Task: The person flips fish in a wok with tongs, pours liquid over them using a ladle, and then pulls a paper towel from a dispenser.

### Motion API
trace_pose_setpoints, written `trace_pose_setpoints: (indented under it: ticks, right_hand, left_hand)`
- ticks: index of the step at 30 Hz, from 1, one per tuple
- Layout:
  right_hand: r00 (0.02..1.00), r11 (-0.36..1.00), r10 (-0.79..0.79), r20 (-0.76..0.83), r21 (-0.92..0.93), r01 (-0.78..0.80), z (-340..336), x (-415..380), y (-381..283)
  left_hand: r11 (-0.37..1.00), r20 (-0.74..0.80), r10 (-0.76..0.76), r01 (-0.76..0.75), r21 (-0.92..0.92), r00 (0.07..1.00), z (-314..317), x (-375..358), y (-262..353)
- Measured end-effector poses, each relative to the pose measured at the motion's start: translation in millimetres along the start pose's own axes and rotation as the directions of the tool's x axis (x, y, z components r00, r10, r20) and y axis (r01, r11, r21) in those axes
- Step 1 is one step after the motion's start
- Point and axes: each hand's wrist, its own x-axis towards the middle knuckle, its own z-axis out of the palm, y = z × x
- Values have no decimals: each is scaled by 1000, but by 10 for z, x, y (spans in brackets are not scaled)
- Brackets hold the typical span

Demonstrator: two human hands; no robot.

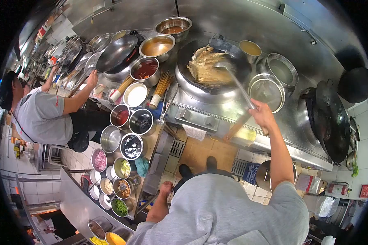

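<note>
My right hand (262,115) is wrapped round the handle of a long metal ladle (242,89), whose wooden end sticks out below the fist. The ladle's head is blurred over the fish. A heap of browned whole fish (208,67) lies in a large black wok (242,57) on the steel range. Low at my side, beside the prep counter, hangs my left hand (166,188), its fingers curled in a fist with nothing showing in them.
Sauce bowls (156,47) and bundles of thin sticks (162,83) stand left of the wok. A strainer over a pot (267,93) sits right, near stacked woks (335,122). Several ingredient tubs (131,146) line the counter. A co-worker (43,114) holds another wok (117,54) at left.
</note>
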Motion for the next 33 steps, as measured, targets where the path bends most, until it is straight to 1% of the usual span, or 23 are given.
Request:
trace_pose_setpoints:
  ticks: [3, 5, 6, 8, 9, 11, 12, 15, 17, 18, 19, 20, 21, 22, 23, 24, 26, 28, 30, 33]
  right_hand:
    - [993, 995, -87, -86, 44, 91, 208, 148, 162]
    - [979, 987, -142, -143, 54, 151, 318, 258, 230]
    - [989, 992, -85, -118, 85, 95, 334, 253, 164]
    - [998, 990, 27, -64, 143, -17, 372, 219, -32]
    - [995, 997, -21, -96, 72, 27, 396, 221, -22]
    - [982, 991, -124, -145, -75, 114, 475, 209, 7]
    - [982, 989, -129, -138, -88, 118, 473, 175, 0]
    - [980, 981, -152, -126, -136, 135, 388, 41, 2]
    - [977, 972, -176, -120, -181, 153, 310, -31, 63]
    - [975, 973, -188, -121, -161, 168, 273, -67, 101]
    - [972, 973, -199, -123, -140, 182, 237, -101, 139]
    - [970, 973, -210, -125, -119, 195, 209, -118, 146]
    - [985, 988, -148, -92, -63, 142, 171, -128, 109]
    - [995, 996, -85, -56, -8, 85, 121, -144, 66]
    - [1000, 999, -23, -17, 46, 24, 92, -145, 41]
    - [997, 999, -50, -55, 13, 51, 117, -107, 54]
    - [986, 993, -107, -129, -54, 101, 200, 3, 91]
    - [981, 991, -130, -145, -43, 125, 213, 95, -17]
    - [976, 988, -149, -157, -50, 143, 237, 200, -150]
    - [970, 982, -182, -164, -81, 171, 273, 363, -332]
  left_hand:
    - [997, -21, 19, -17, 80, 1000, 24, -29, 123]
    - [986, -1, 50, -49, 157, 999, 19, -30, 121]
    - [979, 11, 64, -65, 195, 998, 18, -35, 132]
    - [999, 78, 27, -25, -25, 997, -13, 134, -95]
    - [991, 113, 16, 0, -136, 994, -19, 144, -109]
    - [994, 118, -1, 14, -111, 993, -36, 149, -152]
    - [995, 121, -10, 22, -98, 993, -40, 144, -173]
    - [994, 59, -63, 68, -81, 996, -23, 157, -220]
    - [993, -8, -101, 100, -61, 995, -2, 52, -138]
    - [992, -43, -120, 117, -53, 992, 9, 12, -102]
    - [967, -3, 68, -65, 245, 998, -23, 135, -232]
    - [824, 88, 235, -246, 510, 968, -95, 427, -583]
    - [579, 221, 358, -402, 709, 907, -131, 573, -751]
    - [804, 83, 237, -243, 542, 968, -86, 446, -584]
    - [946, -19, 75, -66, 316, 997, -6, 302, -412]
    - [992, -75, -108, 112, 54, 991, 37, 252, -342]
    - [984, -3, 88, -86, 156, 996, 6, 285, -335]
    - [987, 6, 107, -107, 116, 994, 8, 218, -221]
    - [997, -41, -50, 48, -59, 998, 51, 84, -50]
    - [973, 3, -36, 35, -227, 999, 36, 192, -159]
